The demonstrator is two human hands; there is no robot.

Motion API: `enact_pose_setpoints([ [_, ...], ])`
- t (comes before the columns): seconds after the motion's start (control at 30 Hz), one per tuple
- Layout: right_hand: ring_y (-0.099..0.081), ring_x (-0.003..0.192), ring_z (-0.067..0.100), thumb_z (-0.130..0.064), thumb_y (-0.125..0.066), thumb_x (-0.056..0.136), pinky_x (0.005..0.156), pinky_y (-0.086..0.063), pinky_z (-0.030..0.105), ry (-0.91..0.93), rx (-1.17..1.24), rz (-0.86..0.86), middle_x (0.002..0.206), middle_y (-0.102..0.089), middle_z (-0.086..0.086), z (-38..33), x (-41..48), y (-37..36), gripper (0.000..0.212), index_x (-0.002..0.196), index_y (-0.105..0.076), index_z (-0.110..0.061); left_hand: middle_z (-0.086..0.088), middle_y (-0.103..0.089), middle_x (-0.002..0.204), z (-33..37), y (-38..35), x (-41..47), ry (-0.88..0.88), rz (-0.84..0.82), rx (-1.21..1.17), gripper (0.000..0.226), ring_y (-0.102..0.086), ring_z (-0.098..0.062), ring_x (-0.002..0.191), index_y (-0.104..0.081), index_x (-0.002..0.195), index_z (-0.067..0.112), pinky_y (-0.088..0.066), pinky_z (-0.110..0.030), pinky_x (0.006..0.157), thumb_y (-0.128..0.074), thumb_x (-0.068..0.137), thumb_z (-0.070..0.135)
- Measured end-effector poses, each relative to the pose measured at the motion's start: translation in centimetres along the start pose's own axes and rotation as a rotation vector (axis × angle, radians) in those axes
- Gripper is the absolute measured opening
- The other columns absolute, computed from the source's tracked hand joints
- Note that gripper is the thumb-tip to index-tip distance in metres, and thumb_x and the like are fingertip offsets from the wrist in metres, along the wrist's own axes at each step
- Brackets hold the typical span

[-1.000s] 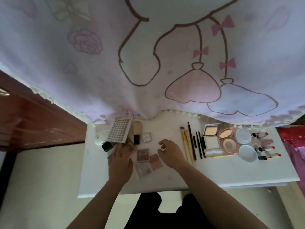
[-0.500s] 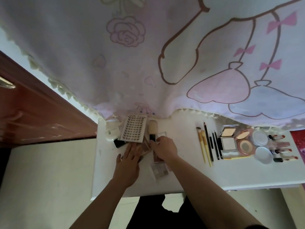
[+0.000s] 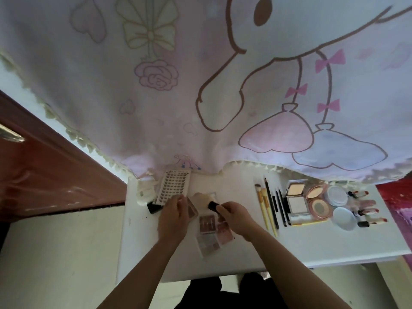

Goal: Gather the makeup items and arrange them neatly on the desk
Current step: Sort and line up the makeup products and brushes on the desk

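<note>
My right hand grips the black handle of a kabuki brush with a cream head, lifted over the white desk. My left hand rests with straight fingers on a pink palette, just below a false-lash card. Small eyeshadow palettes lie between my hands. To the right, brushes and pencils, open powder compacts, round jars and lipsticks lie in rows.
A cartoon-print curtain hangs over the desk's back edge. A brown wooden door stands at the left. A white item and a black cap sit at the desk's left end. Red fabric is at the right.
My right hand reached to the back and took hold of the kabuki brush, tilting it off the desk. My left hand stayed on the palettes near the lash card. The view shifted.
</note>
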State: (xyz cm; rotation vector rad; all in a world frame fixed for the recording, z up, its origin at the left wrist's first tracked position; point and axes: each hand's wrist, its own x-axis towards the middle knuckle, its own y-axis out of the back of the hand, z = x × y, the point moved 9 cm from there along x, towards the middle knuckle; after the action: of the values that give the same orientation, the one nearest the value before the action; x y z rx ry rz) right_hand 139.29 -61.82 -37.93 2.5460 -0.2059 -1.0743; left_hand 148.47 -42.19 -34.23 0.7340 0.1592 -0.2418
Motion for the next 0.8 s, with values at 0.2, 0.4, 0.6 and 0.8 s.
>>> enact_pose_setpoints([
  [0.2,-0.070,0.090,0.024,-0.024,-0.052,0.102,0.080,-0.060,0.033,0.116,0.208,-0.063,0.097,-0.071,0.010,0.8,-3.9,3.7,0.021,0.113,-0.064,-0.010,-0.009,-0.052,0.139,4.8,-6.8,1.3,0.074,-0.323,0.338,0.049,-0.050,-0.028,0.120,-0.043,0.141,0.019,-0.041,-0.035,0.095,-0.023,0.104,0.042],
  [0.4,-0.067,0.085,0.014,-0.022,-0.049,0.104,0.077,-0.057,0.023,0.176,0.297,-0.104,0.095,-0.068,0.005,2.0,-6.1,9.4,0.022,0.116,-0.061,-0.008,-0.005,-0.068,0.091,9.8,-9.8,-1.9,0.129,-0.337,0.217,0.057,-0.062,-0.027,0.090,-0.071,0.092,0.014,-0.048,-0.035,0.084,-0.029,0.102,0.052],
  [0.6,-0.058,0.069,0.018,-0.030,-0.042,0.104,0.065,-0.047,0.033,0.175,0.332,0.113,0.079,-0.060,0.003,3.2,-6.0,14.2,0.023,0.100,-0.057,-0.014,-0.008,-0.065,0.069,14.6,-12.1,-4.8,0.084,-0.174,0.135,0.050,-0.065,-0.025,0.061,-0.065,0.078,0.007,-0.052,-0.033,0.057,-0.035,0.104,0.038],
  [0.8,-0.061,0.078,0.015,-0.035,-0.044,0.100,0.075,-0.051,0.040,0.224,0.275,0.327,0.084,-0.063,-0.005,2.2,-7.4,17.8,0.020,0.103,-0.057,-0.020,0.000,-0.052,0.054,19.1,-12.2,-6.5,-0.006,0.031,0.252,0.042,-0.052,-0.015,0.053,-0.051,0.062,0.010,-0.036,-0.030,0.053,-0.042,0.101,0.024],
])
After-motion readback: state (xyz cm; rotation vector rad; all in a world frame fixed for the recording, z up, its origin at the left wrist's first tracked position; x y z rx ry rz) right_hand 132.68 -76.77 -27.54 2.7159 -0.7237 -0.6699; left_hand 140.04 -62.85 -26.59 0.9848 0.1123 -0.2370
